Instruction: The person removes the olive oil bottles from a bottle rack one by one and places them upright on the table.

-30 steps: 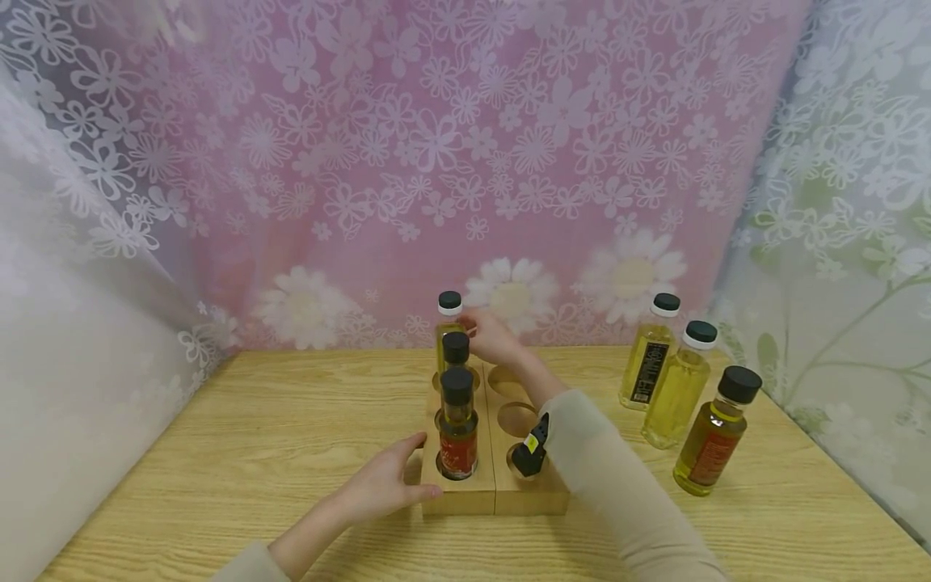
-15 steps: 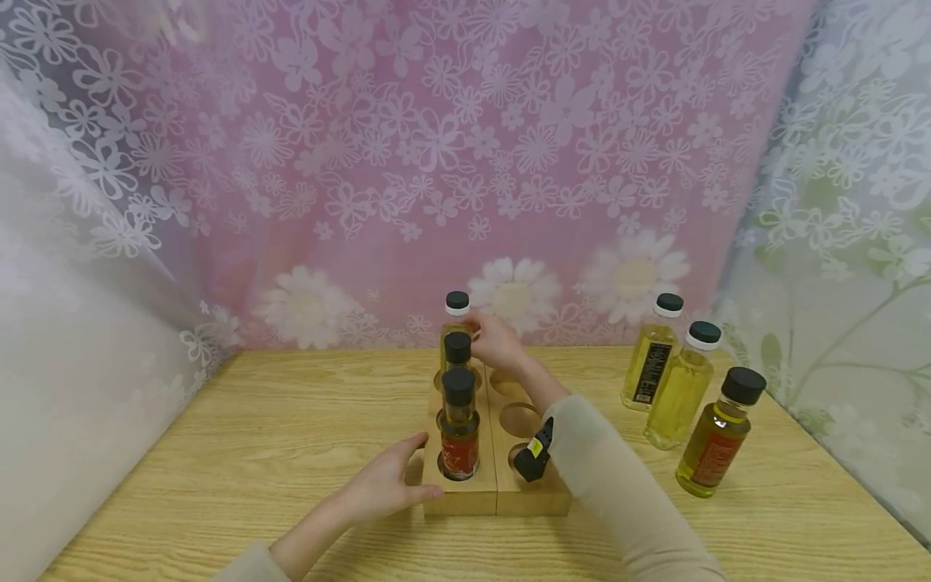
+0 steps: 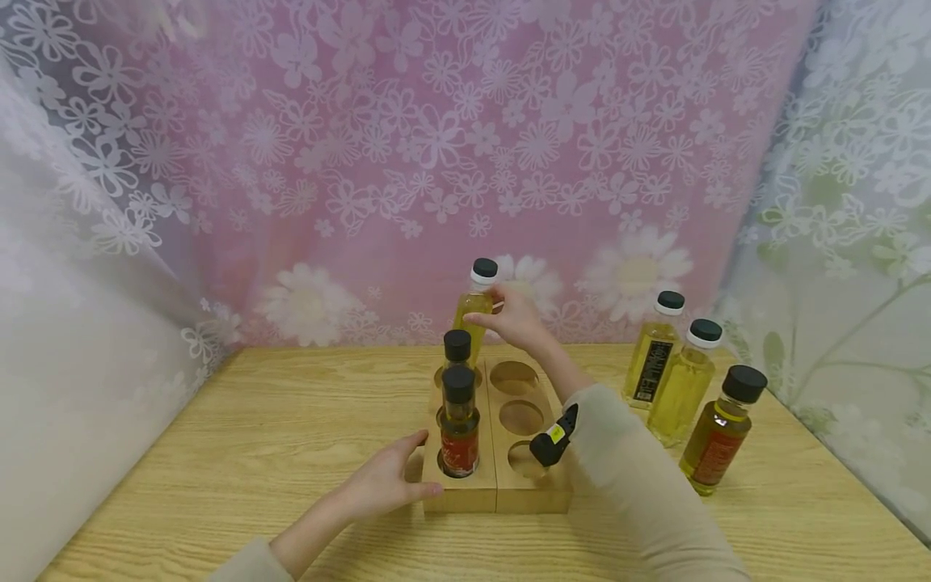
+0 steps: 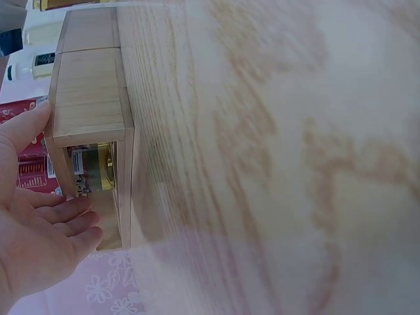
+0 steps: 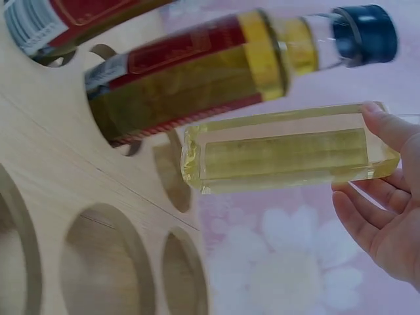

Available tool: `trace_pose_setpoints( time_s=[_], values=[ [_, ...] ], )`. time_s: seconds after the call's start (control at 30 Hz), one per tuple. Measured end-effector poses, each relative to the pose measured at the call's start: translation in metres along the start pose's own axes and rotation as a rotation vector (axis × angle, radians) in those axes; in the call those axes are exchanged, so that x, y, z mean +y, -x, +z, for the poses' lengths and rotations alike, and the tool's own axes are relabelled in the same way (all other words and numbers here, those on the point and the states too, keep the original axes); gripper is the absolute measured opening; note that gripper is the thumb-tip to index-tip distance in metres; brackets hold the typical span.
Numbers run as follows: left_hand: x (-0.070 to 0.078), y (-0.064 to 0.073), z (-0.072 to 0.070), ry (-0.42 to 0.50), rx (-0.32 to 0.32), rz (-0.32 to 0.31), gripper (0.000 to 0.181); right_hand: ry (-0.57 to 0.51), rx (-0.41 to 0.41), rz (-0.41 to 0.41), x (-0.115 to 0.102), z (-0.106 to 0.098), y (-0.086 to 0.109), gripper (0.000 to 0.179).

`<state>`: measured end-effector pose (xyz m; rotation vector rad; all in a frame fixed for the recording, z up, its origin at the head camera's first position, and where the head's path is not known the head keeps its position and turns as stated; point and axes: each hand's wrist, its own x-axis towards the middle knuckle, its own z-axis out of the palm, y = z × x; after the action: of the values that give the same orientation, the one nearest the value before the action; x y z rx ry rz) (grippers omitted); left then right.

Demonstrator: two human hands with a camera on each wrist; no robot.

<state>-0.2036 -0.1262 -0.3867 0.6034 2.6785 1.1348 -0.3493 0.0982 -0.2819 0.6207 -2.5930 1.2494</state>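
My right hand (image 3: 520, 319) pinches a clear bottle of pale yellow oil (image 3: 474, 311) near its neck, between thumb and fingers. The bottle, with a dark cap and white collar, leans slightly right above the far end of a wooden bottle rack (image 3: 460, 503). In the right wrist view, the bottle's base (image 5: 191, 157) is out of the holes. Two black-capped oil bottles with red labels stand in the rack's left row, the front one (image 3: 459, 453) partly hiding the other (image 3: 457, 356). My left hand (image 3: 381, 482) touches the rack's near left corner, fingers along its side, thumb at the front.
Right of the rack stand a black-labelled oil bottle (image 3: 651, 360), a pale oil bottle (image 3: 682, 392) and a red-labelled oil bottle (image 3: 716, 449). The rack's right row has round holes (image 3: 520, 418). A floral curtain (image 3: 378, 162) hangs behind the wooden table (image 3: 313, 404).
My right hand has raised the pale oil bottle out of the rack's far left hole and carried it slightly right. My left hand stays at the rack's corner.
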Motion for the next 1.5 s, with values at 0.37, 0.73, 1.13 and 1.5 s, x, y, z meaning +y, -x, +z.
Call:
trace_pose_setpoints(
  time_s=[0.37,0.73,1.13,1.5],
  values=[
    [-0.001,-0.001,0.0,-0.023,0.014,0.004,0.088,-0.064,0.013,0.025,-0.001,-0.035,0.002,0.052],
    [0.0,0.0,0.002,0.003,-0.006,0.0,0.088,0.06,0.014,0.077,0.015,-0.067,0.015,0.061],
    [0.001,0.0,0.0,0.006,-0.006,-0.003,0.088,0.142,0.031,0.11,0.042,-0.098,0.031,0.068],
    [0.002,0.0,0.0,0.006,-0.003,-0.002,0.089,0.174,0.028,0.169,0.068,-0.113,0.045,0.066]
  ],
)
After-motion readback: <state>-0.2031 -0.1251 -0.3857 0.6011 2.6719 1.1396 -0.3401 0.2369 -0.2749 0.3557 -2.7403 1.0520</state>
